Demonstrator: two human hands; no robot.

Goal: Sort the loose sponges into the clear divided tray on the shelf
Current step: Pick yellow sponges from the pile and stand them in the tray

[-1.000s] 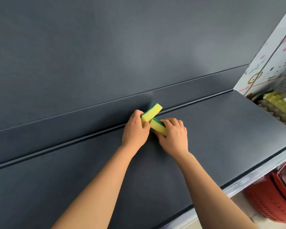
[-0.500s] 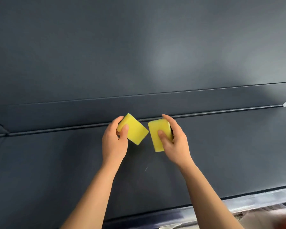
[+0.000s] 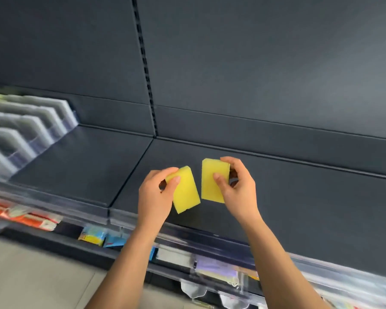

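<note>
Centre frame, over dark grey metal shelf (image 3: 299, 197): left grip (image 3: 156, 195) pinching left yellow rectangular foam sponge (image 3: 186, 192), thumb on its face; right grip (image 3: 239, 188) pinching right yellow rectangular foam sponge (image 3: 211, 186) likewise; sponges just apart. Upper left: clear plastic divided tray (image 3: 25, 130), blurred. Lower-shelf colourful packets (image 3: 91, 236): print unreadable.

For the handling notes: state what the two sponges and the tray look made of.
Left sponge and right sponge: likely soft foam, matte yellow, finely pored faces, rounded corners. Tray: probably clear plastic, glossy; its dividers look translucent with pale highlights, though motion blur leaves this uncertain.
</note>
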